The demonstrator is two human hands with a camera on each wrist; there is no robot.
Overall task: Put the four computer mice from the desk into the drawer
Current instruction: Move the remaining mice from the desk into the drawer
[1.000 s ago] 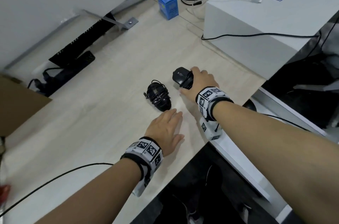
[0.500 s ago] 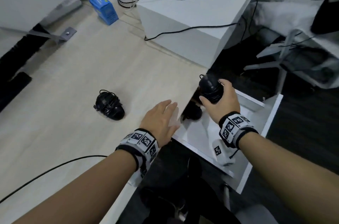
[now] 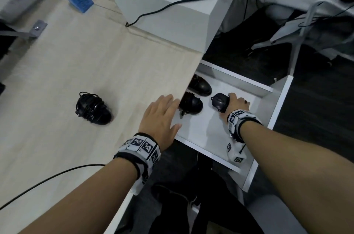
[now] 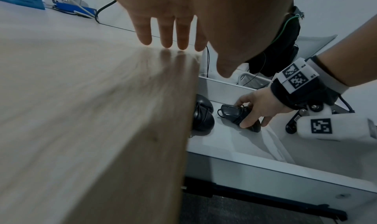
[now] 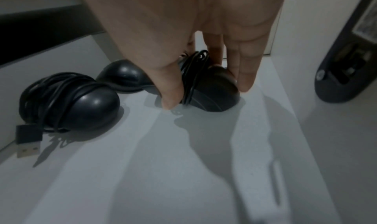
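The right hand [image 3: 236, 104] has carried the third mouse [image 3: 220, 102] off the bench [image 3: 76, 61] and still pinches it on the drawer [image 3: 206, 134] floor; left hand [image 3: 160, 117] rests spread. One mouse [image 3: 93, 108] remains.

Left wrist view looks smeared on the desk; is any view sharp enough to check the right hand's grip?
Left wrist: desk motion-blurred, drawer sharper. Right wrist: dim, soft, but right hand visibly pinches the mouse. Head: clearest.
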